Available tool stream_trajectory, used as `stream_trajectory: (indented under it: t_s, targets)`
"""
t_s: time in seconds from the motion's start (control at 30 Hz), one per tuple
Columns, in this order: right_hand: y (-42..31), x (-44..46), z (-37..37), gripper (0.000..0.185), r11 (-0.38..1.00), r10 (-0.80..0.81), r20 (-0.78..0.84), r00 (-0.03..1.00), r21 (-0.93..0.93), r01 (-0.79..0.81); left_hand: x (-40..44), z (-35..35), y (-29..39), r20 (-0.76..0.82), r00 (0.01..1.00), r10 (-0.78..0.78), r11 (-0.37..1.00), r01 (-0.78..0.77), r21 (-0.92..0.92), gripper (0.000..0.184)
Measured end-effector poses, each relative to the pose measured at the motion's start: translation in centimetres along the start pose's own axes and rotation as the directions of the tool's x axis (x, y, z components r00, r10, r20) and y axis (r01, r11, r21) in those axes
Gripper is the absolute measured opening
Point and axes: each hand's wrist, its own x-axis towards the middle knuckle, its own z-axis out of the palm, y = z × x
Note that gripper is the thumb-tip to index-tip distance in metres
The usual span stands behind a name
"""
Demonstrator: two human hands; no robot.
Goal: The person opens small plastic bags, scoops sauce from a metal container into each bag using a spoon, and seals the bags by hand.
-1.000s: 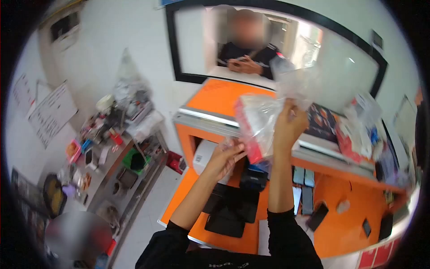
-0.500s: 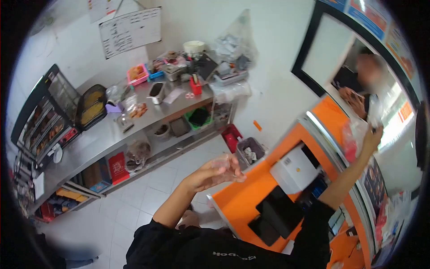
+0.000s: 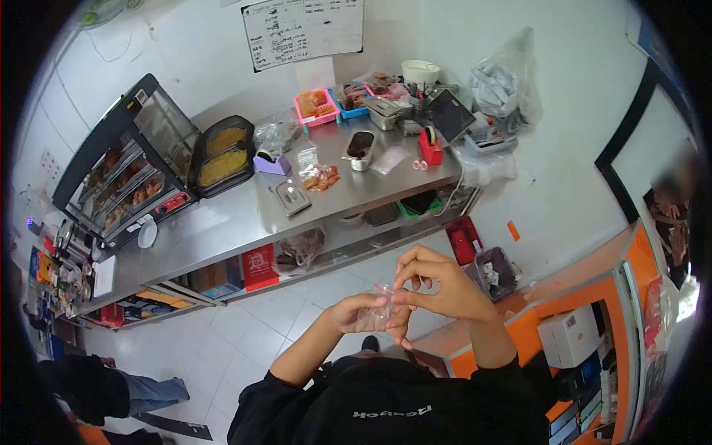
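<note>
My left hand point(image 3: 361, 314) is closed around a small clear plastic bag point(image 3: 383, 297) in front of my chest. My right hand point(image 3: 434, 282) meets it from the right, its thumb and fingers pinched at the bag's top edge, where a thin reddish line shows. What is inside the bag, if anything, is too small to make out. Beyond both hands runs a long steel worktable point(image 3: 245, 215), which neither hand touches.
On the worktable stand a glass food warmer point(image 3: 122, 174), a black tray of yellow food point(image 3: 224, 154), a purple tape dispenser point(image 3: 271, 164) and a red one point(image 3: 429, 146). An orange counter point(image 3: 523, 334) is at my right. Another person point(image 3: 111, 389) stands lower left.
My right hand has come back from the counter on the right to the plastic bag at my left hand. The view has turned left, bringing the worktable further into view.
</note>
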Motion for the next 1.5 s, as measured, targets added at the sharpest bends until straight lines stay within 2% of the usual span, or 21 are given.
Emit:
stream_trajectory:
  t_s: [0.03, 0.13, 0.17, 0.23, 0.3, 0.43, 0.47, 0.53, 0.63, 0.77, 0.8, 0.87, 0.9, 0.93, 1.03, 1.07, 1.17, 1.2, 1.23, 1.33, 1.5]
  targets:
    - [0.8, 0.8, 0.2, 0.016, 0.998, 0.034, 0.023, 0.999, 0.052, -0.035, -0.4, -0.6, 0.5, -0.009, 1.0, -0.006, 1.0, 0.006, 0.009, 0.047]
    - [3.2, 2.7, 0.2, 0.012, 0.963, 0.161, 0.084, 0.983, 0.207, -0.175, -0.8, -0.3, 2.6, -0.481, 0.872, 0.091, 0.937, 0.089, 0.337, 0.042]
    - [4.1, 3.3, 0.1, 0.011, 0.934, 0.217, 0.09, 0.972, 0.269, -0.233, -0.7, -1.1, 3.0, -0.533, 0.828, 0.174, 0.902, 0.083, 0.423, 0.039]
    - [5.9, 4.7, -0.4, 0.01, 0.899, 0.297, 0.088, 0.951, 0.309, -0.309, -0.4, -3.7, 3.7, -0.604, 0.721, 0.338, 0.807, 0.107, 0.58, 0.034]
    - [8.0, 6.3, -1.1, 0.011, 0.899, 0.345, 0.065, 0.936, 0.265, -0.35, -0.5, -6.6, 4.5, -0.645, 0.642, 0.414, 0.777, 0.121, 0.618, 0.026]
    - [13.8, 9.6, -2.6, 0.012, 0.808, 0.329, 0.109, 0.938, 0.482, -0.339, 0.8, -10.4, 7.1, -0.689, 0.495, 0.529, 0.726, 0.156, 0.67, 0.025]
    - [15.4, 10.6, -3.2, 0.009, 0.814, 0.326, 0.148, 0.934, 0.459, -0.357, 1.4, -11.4, 8.0, -0.691, 0.461, 0.557, 0.716, 0.155, 0.681, 0.025]
    - [19.0, 12.3, -4.5, 0.005, 0.828, 0.321, 0.231, 0.919, 0.402, -0.39, 2.3, -13.7, 10.1, -0.704, 0.475, 0.528, 0.737, 0.155, 0.658, 0.024]
    - [23.3, 15.6, -6.8, 0.007, 0.717, 0.313, 0.344, 0.885, 0.525, -0.458, 3.1, -18.6, 12.3, -0.732, 0.464, 0.499, 0.786, 0.113, 0.607, 0.024]
    - [28.2, 19.9, -9.4, 0.013, 0.723, 0.327, 0.304, 0.895, 0.53, -0.444, 5.2, -23.3, 14.8, -0.79, 0.379, 0.482, 0.84, 0.056, 0.54, 0.024]
    - [30.0, 21.1, -10.0, 0.021, 0.766, 0.314, 0.235, 0.92, 0.51, -0.392, 5.7, -24.4, 15.4, -0.791, 0.356, 0.498, 0.85, -0.023, 0.526, 0.021]
    - [33.9, 24.0, -10.0, 0.031, 0.975, 0.219, -0.09, 0.972, 0.063, -0.214, 6.0, -26.3, 16.1, -0.799, 0.303, 0.519, 0.855, -0.181, 0.487, 0.018]
    - [35.8, 25.2, -9.6, 0.036, 0.969, 0.112, -0.215, 0.97, -0.191, -0.155, 6.1, -27.2, 16.2, -0.809, 0.271, 0.522, 0.849, -0.262, 0.459, 0.017]
    - [37.6, 26.3, -9.0, 0.049, 0.924, 0.031, -0.212, 0.977, -0.367, -0.109, 5.9, -28.1, 16.2, -0.828, 0.252, 0.501, 0.852, -0.315, 0.419, 0.016]
    - [41.1, 30.1, -7.3, 0.056, 0.826, -0.047, -0.009, 0.999, -0.563, 0.034, 4.4, -31.0, 14.6, -0.855, 0.224, 0.468, 0.839, -0.416, 0.35, 0.015]
    - [42.0, 31.2, -6.8, 0.05, 0.806, -0.104, 0.028, 0.994, -0.584, 0.101, 5.1, -30.8, 15.0, -0.853, 0.221, 0.472, 0.818, -0.47, 0.331, 0.016]
    - [45.8, 34.0, -5.8, 0.039, 0.822, -0.236, 0.136, 0.962, -0.5, 0.272, 5.1, -31.7, 15.3, -0.847, 0.201, 0.493, 0.778, -0.538, 0.325, 0.021]
    - [46.5, 34.5, -5.9, 0.026, 0.879, -0.259, 0.1, 0.961, -0.389, 0.277, 5.1, -32.0, 15.3, -0.839, 0.21, 0.502, 0.755, -0.58, 0.306, 0.022]
    - [47.0, 34.9, -6.0, 0.023, 0.934, -0.223, -0.007, 0.975, -0.287, 0.212, 5.1, -32.3, 15.6, -0.828, 0.221, 0.516, 0.729, -0.62, 0.288, 0.024]
    - [48.1, 35.8, -6.9, 0.013, 1.0, -0.021, -0.264, 0.964, 0.011, 0.025, 5.2, -33.4, 16.1, -0.814, 0.202, 0.545, 0.706, -0.635, 0.314, 0.031]
    - [45.3, 36.1, -8.6, 0.017, 0.998, -0.069, -0.24, 0.968, -0.028, 0.064, 4.5, -35.9, 17.3, -0.826, 0.135, 0.547, 0.709, -0.599, 0.372, 0.041]
